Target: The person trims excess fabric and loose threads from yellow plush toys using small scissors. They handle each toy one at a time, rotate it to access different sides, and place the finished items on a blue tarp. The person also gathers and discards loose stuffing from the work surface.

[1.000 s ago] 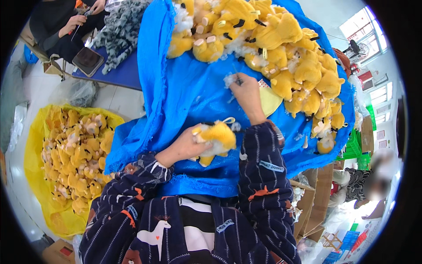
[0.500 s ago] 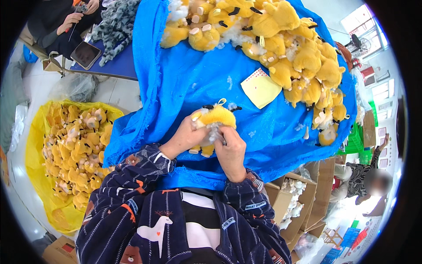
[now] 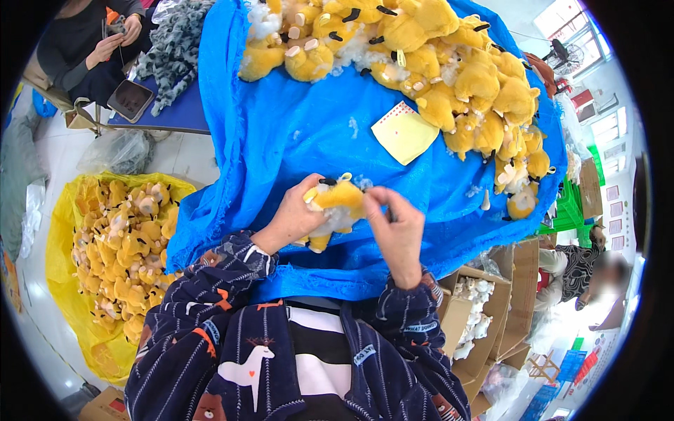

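Gripping the small yellow plush toy (image 3: 347, 196), your left hand (image 3: 293, 214) is clamped on its left side, above the near part of the blue sheet (image 3: 302, 156). White fluff (image 3: 338, 217) shows on its near side. Your right hand (image 3: 398, 228) is at the toy's right edge, fingertips close together; whether they pinch anything cannot be told. The step in hand looks like fine work around that fluffy patch. The next move seems to call for a steady left hold and small, light fingertip work from the right. Farther off, yellow paper (image 3: 405, 133) lies beside the far-right toy pile (image 3: 484, 84).
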### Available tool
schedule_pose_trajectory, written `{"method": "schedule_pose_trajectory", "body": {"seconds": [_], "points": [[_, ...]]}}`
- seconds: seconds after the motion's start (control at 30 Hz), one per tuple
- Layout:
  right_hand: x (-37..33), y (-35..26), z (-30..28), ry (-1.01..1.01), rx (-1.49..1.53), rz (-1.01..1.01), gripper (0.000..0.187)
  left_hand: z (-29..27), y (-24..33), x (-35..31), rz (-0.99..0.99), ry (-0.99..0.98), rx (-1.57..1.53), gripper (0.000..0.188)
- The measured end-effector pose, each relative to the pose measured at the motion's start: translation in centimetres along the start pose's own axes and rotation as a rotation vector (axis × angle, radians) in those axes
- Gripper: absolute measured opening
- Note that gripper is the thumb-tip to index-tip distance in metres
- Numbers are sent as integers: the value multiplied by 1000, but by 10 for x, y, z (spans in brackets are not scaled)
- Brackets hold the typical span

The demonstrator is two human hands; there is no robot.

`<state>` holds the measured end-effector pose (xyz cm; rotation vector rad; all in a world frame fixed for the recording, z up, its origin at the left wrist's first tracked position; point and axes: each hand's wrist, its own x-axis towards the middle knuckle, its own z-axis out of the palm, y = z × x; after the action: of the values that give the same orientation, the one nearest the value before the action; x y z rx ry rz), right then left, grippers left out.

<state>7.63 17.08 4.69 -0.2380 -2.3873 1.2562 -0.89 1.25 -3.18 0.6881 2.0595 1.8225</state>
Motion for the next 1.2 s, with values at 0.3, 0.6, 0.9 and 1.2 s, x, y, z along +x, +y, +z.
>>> {"method": "schedule_pose_trajectory", "body": {"seconds": [0.3, 0.6, 0.9, 1.2], "points": [[19, 7, -5, -232, 64, 100, 16, 7, 6, -5, -8, 12, 41, 34], [17, -4, 23, -319, -437, -300, 15, 18, 13, -10, 5, 66, 178, 31], [-17, 23, 49, 16, -102, -134, 8, 6, 2, -3, -66, 112, -206, 28], [-21, 25, 48, -155, 399, 96, 25, -5, 4, -3, -136, 54, -242, 35]]}}
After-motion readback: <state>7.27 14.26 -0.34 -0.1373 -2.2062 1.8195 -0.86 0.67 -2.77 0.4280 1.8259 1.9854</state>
